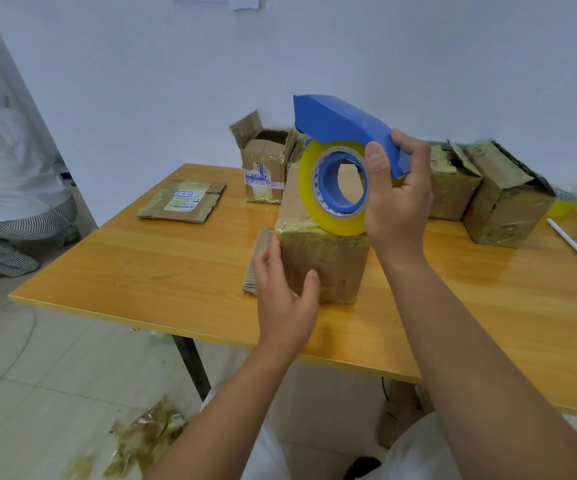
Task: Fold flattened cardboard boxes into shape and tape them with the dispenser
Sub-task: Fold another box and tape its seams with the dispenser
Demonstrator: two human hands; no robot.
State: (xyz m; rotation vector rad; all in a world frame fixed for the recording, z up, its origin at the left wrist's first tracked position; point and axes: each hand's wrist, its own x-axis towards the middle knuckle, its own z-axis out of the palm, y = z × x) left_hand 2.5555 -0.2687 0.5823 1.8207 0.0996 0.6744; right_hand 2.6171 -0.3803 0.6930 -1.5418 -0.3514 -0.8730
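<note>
The tape dispenser (346, 128) is smooth blue plastic, its tape roll (332, 206) glossy yellow. The cardboard box (321, 268) is matt and worn; the table (162, 268) is glossy wood.

Single head-worn view, wide-angle, looking forward and down from above the near edge of the orange wooden table (176, 265). Close range: both forearms enter from the bottom edge. View faces a plain white wall (384, 57) behind the table; pale tiled floor (38, 375) at lower left. Edges bow slightly.
</note>
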